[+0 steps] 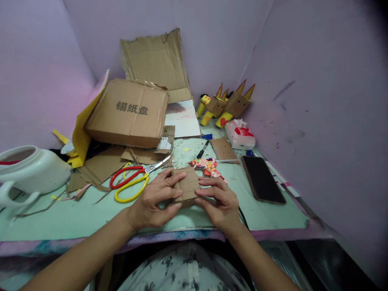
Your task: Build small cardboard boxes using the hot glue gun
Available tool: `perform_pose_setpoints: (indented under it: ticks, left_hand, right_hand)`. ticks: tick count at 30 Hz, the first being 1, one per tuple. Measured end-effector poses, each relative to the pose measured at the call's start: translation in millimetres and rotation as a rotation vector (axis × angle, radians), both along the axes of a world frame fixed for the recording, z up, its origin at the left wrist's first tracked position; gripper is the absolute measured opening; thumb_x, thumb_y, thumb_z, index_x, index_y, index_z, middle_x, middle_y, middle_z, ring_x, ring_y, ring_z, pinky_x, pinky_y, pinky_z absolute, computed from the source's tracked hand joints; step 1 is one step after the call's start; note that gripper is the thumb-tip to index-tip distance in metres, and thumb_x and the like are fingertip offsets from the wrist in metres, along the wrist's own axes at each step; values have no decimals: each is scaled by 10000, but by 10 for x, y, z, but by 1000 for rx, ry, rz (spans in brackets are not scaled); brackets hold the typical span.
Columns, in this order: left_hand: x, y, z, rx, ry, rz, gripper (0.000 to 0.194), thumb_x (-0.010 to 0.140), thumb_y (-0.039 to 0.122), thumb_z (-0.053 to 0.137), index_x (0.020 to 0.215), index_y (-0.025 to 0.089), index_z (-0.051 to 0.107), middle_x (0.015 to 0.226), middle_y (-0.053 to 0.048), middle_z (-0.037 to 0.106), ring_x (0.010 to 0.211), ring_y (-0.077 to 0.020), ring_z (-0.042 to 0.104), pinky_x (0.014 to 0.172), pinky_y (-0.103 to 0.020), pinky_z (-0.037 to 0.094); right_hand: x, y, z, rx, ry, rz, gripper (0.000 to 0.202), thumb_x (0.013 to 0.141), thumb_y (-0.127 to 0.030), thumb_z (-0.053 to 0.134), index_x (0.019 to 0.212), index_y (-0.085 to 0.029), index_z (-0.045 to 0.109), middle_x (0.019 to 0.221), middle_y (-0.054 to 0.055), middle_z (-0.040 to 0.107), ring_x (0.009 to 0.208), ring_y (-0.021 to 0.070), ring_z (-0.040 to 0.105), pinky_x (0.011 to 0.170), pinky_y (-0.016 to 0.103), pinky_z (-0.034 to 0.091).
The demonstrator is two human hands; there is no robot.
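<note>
Both hands hold a small brown cardboard box [188, 182] low over the front of the table. My left hand [159, 198] grips its left side, fingers lying across the top and thumb at the near edge. My right hand [220, 201] closes on the right side, fingertips against the edge and thumb at the near corner. Just behind the box lies a glue gun [206, 163] with a colourful pattern, partly hidden by the box and right hand. Left of the left hand rest open scissors [141, 178] with one red and one yellow handle loop.
A large cardboard box [127, 113] stands behind the scissors among cardboard scraps [100, 165]. At left is a white pot [39, 173]. A phone [263, 179], tissue pack [240, 135], black marker [203, 149] and cardboard figures [238, 105] occupy the right and back.
</note>
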State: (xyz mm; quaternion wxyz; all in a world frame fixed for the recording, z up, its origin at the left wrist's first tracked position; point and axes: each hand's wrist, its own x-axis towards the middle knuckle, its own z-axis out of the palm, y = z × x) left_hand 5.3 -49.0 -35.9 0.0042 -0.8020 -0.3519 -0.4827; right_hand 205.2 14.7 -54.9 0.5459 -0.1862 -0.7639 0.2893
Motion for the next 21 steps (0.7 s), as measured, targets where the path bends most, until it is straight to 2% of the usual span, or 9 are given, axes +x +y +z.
perform_pose_setpoints:
  ticks: [21]
  left_hand:
    - [-2, 6, -2, 17, 14, -12, 244, 715, 85, 615, 947, 158, 591, 1188, -243, 642, 1137, -267, 599, 983, -510, 428]
  right_hand:
    - [9, 1, -6, 5, -14, 28, 236, 750, -105, 686, 913, -273, 708, 953, 53, 629, 960, 232, 657, 836, 396, 544]
